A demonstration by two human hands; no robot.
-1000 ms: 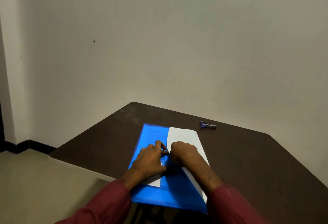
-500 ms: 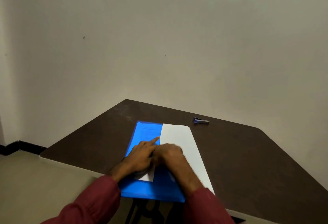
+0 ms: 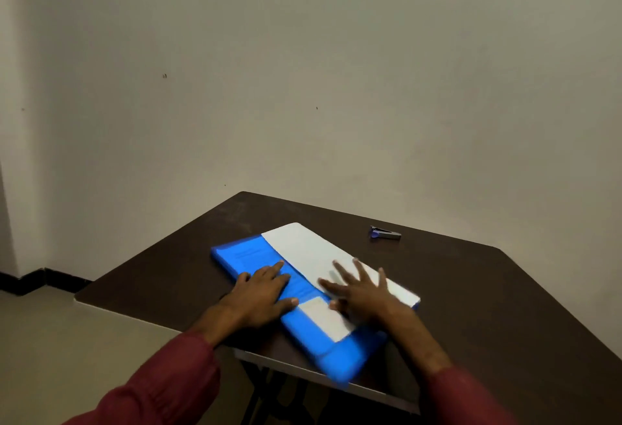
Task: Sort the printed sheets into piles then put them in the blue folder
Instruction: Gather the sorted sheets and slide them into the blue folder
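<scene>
Blue folder [image 3: 242, 256] lies slantwise on the dark tabletop [image 3: 488, 290], lower centre of frame. Its far end points toward the centre left, and its near corner hangs over the tabletop's front edge (that corner is blurred, so probably moving).

Printed sheets [image 3: 303, 249]: one white stack along the folder's right side, with a smaller white patch showing nearer the bottom. I cannot tell whether the stack is tucked under a flap or just lying on top.

Hands: apart, both flat. Left hand [image 3: 262, 293] rests on the blue surface with fingers straight. Right hand [image 3: 363, 293] presses on the sheets with fingers spread. Neither grips anything.

Change over the last half second: the hands were bunched together and touching at the folder's middle, and the folder ran nearly straight up the frame. They have since separated and flattened, and the folder has swung round.

Reading: the fiddly placing looks finished and this is smoothing or squaring up. Filing seems close to done.

Small stapler-like object [image 3: 385, 233] sits well apart, upper right of the folder.
</scene>
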